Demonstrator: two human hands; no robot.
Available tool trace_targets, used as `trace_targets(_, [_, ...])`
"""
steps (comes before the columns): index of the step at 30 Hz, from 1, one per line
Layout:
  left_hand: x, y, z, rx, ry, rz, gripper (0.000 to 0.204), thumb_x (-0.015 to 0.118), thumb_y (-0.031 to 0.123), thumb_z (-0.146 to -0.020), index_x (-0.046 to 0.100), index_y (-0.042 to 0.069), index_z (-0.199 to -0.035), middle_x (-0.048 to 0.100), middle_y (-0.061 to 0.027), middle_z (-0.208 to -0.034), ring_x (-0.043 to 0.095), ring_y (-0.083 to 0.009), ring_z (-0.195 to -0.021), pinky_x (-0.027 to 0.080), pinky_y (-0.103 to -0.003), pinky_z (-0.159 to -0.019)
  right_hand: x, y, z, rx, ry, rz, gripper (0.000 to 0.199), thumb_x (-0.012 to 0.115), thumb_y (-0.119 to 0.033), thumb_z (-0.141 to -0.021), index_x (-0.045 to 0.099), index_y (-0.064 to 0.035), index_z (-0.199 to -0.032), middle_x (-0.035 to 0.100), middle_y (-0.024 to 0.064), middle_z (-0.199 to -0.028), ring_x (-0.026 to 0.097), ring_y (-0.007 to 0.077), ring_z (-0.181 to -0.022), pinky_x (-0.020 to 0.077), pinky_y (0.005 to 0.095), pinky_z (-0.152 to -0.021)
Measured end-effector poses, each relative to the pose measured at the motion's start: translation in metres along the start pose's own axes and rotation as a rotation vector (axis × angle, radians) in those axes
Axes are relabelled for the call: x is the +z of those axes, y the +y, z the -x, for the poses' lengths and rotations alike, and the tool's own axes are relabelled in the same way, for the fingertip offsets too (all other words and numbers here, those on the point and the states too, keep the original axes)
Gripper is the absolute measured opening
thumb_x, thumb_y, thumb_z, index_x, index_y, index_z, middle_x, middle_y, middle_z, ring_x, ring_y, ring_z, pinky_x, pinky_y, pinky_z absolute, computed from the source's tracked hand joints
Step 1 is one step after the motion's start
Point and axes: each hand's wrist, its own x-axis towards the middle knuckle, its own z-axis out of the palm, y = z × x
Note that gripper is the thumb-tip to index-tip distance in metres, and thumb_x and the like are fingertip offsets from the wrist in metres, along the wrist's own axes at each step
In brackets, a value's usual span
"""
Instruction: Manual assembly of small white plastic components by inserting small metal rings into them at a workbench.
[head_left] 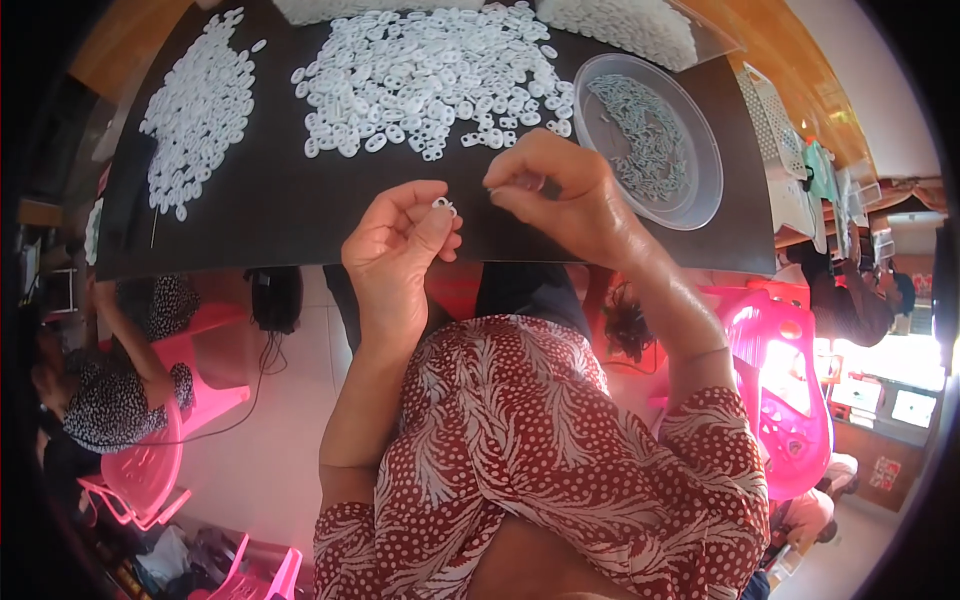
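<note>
Between the thumb and fingers of my left hand (400, 235) is a small white plastic piece with holes (444, 206), held just over the table's near edge. My right hand (555, 190) is beside it to the right, thumb and forefinger pinched together. Whatever sits in that pinch is too small to make out. Beyond my hands a wide heap of white oval plastic pieces with holes (420, 75) covers the middle of the dark table (300, 220). A round clear tub (716, 165) stands by my right wrist, with many small grey-green metal pins (650, 150) inside.
A second pile of white pieces (205, 105) lies at the table's left. Clear containers of white pieces (625, 28) stand along the far edge. White perforated baskets (770, 110) are at the right. Pink plastic chairs (150, 450) and other seated people are around the table.
</note>
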Motion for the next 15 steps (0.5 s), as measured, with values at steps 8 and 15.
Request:
trace_targets(8, [-0.007,0.001,0.007,0.000,-0.023,0.017,0.011,0.064,0.002,-0.084,0.060,-0.003,-0.093,0.062,-0.0060,-0.080,0.057,-0.0092,-0.067,0.047,-0.021,-0.060,0.019,-0.002,0.000,0.031,-0.073,-0.163,0.011,0.067,0.000,-0.077,0.065,-0.0024,-0.088,0.060,0.0014,-0.083,0.054,0.0083,-0.075,0.0432,0.0229,-0.067])
trace_targets(15, [-0.004,0.003,0.011,0.010,-0.013,-0.031,0.013,0.062,0.010,-0.087,0.060,-0.002,-0.093,0.062,-0.0060,-0.078,0.055,-0.0098,-0.063,0.045,-0.022,-0.058,0.026,-0.007,0.003,0.090,-0.016,-0.226,0.011,0.067,-0.003,-0.076,0.065,-0.0028,-0.087,0.058,0.0018,-0.078,0.053,0.0078,-0.069,0.0440,0.0233,-0.063])
